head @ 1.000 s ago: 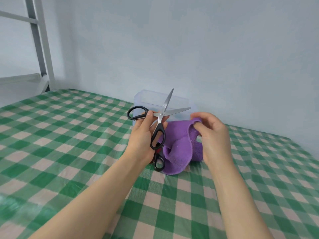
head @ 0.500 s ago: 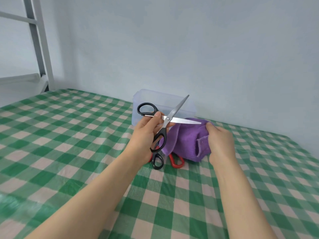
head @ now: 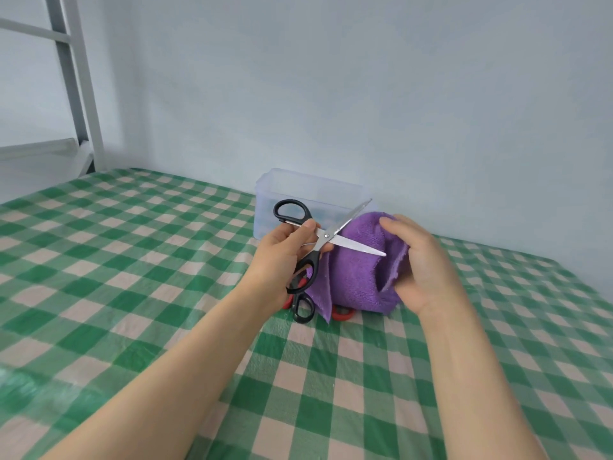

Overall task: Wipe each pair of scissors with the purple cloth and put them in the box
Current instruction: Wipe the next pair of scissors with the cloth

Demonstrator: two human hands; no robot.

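Note:
My left hand grips black-handled scissors near the pivot, blades spread wide apart above the table. My right hand holds the purple cloth bunched up against the lower blade, whose tip lies over the cloth. Behind them stands the clear plastic box, open on top. On the tablecloth under the cloth lie another black scissor handle and red scissor handles, mostly hidden by the cloth and my left hand.
A green and white checked tablecloth covers the table, which ends at a pale wall close behind the box. A grey metal frame stands at the far left.
The scissors have turned so the lower blade now lies across the cloth's front. My right hand has slid back along the blade with the cloth and loosened around it.

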